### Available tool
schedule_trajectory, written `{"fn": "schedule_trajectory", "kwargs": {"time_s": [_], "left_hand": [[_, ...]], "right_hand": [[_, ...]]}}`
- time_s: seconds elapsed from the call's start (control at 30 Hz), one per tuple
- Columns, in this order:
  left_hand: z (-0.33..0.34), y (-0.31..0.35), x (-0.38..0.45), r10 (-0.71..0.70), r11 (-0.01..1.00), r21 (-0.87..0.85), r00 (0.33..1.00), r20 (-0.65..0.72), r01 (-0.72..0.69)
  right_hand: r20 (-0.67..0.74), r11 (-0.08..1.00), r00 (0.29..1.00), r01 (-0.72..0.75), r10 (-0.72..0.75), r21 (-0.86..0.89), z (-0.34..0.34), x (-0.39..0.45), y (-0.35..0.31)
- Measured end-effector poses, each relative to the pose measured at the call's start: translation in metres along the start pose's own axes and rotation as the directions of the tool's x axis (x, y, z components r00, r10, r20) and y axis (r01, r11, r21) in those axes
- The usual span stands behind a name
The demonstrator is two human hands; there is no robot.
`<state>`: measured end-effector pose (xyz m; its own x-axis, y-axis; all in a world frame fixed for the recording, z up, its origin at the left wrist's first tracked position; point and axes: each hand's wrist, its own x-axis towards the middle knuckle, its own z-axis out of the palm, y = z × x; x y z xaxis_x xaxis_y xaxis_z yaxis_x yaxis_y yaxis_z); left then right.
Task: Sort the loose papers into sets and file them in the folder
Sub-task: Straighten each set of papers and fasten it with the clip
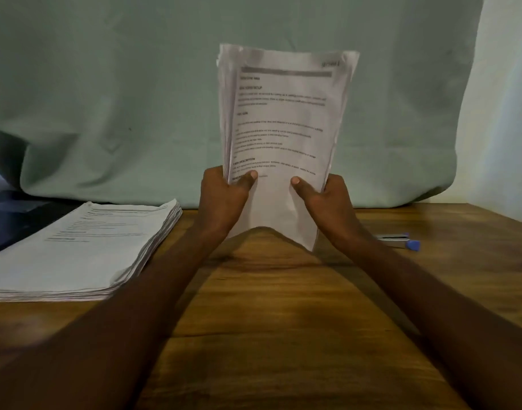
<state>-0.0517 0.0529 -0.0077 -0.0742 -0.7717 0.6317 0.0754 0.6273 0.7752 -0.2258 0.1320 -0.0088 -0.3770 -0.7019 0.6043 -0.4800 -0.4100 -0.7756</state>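
Both hands grip sheaf [283, 119] upright, long axis 12–6: left hand [221, 199] and right hand [328, 202] pinching bottom corners; flat stack [76, 250] on table [283, 321] at 9, nearer left hand.

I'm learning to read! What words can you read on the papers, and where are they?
"TASK DESCRIPTION": a bold heading low on the front page of the held sheaf, just above the left hand thumb.
Other headings and body lines on that page: too blurred to read.
Small mark at its top right corner: unreadable.
Printed lines on the paper stack lying on the table: too blurred.
Stapler beyond the right hand: no text visible.
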Motion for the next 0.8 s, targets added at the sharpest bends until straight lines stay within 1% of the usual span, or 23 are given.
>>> {"fn": "schedule_trajectory", "kwargs": {"time_s": [0.07, 0.13, 0.17, 0.3, 0.4, 0.47, 0.5, 0.57, 0.6, 0.63, 0.7, 0.73, 0.8], "left_hand": [[0.002, -0.003, 0.001, -0.016, 0.999, 0.029, 1.0, 0.007, 0.016], [0.002, -0.009, -0.001, -0.059, 0.995, 0.086, 0.998, 0.02, 0.057], [0.002, -0.011, -0.002, -0.065, 0.994, 0.092, 0.998, 0.018, 0.063], [0.003, -0.012, 0.0, -0.057, 0.997, 0.055, 0.998, -0.011, 0.058], [0.002, -0.014, -0.001, -0.05, 0.993, 0.111, 0.999, 0.006, 0.049], [0.002, -0.014, -0.003, -0.009, 0.996, 0.094, 1.0, -0.003, 0.009], [0.003, -0.014, -0.003, -0.012, 0.996, 0.087, 1.0, -0.004, 0.013], [0.005, -0.014, -0.004, -0.037, 0.989, 0.145, 0.999, -0.007, 0.038], [0.004, -0.016, -0.005, -0.028, 0.985, 0.168, 1.0, -0.01, 0.03], [0.003, -0.015, -0.007, 0.0, 0.985, 0.172, 1.0, -0.01, 0.002], [0.003, -0.013, -0.008, 0.024, 0.989, 0.148, 1.0, -0.007, -0.023], [0.004, -0.015, -0.007, 0.01, 0.989, 0.147, 1.0, -0.004, -0.01], [0.004, -0.015, -0.007, -0.033, 0.984, 0.176, 0.999, -0.019, 0.035]], "right_hand": [[0.0, 0.999, 1.0, -0.008, 0.008, -0.042, 0.001, 0.001, 0.0], [0.041, 0.994, 0.997, -0.058, 0.062, -0.089, 0.001, 0.001, 0.004], [0.047, 0.992, 0.997, -0.062, 0.067, -0.106, 0.001, 0.0, 0.005], [0.0, 0.989, 1.0, -0.02, 0.02, -0.147, -0.002, 0.0, 0.005], [0.056, 0.986, 0.996, -0.061, 0.07, -0.157, -0.002, -0.004, 0.008], [0.029, 0.987, 0.999, -0.041, 0.046, -0.158, -0.001, -0.004, 0.007], [0.024, 0.985, 0.999, -0.044, 0.049, -0.164, -0.001, -0.003, 0.007], [0.08, 0.974, 0.991, -0.086, 0.104, -0.211, -0.002, -0.002, 0.008], [0.11, 0.967, 0.985, -0.101, 0.13, -0.236, -0.002, -0.002, 0.009], [0.126, 0.965, 0.983, -0.104, 0.137, -0.24, -0.003, -0.002, 0.01], [0.104, 0.971, 0.988, -0.085, 0.11, -0.224, -0.005, -0.001, 0.011], [0.091, 0.969, 0.989, -0.089, 0.113, -0.231, -0.006, 0.0, 0.01], [0.122, 0.952, 0.981, -0.113, 0.153, -0.283, -0.006, -0.003, 0.009]]}}
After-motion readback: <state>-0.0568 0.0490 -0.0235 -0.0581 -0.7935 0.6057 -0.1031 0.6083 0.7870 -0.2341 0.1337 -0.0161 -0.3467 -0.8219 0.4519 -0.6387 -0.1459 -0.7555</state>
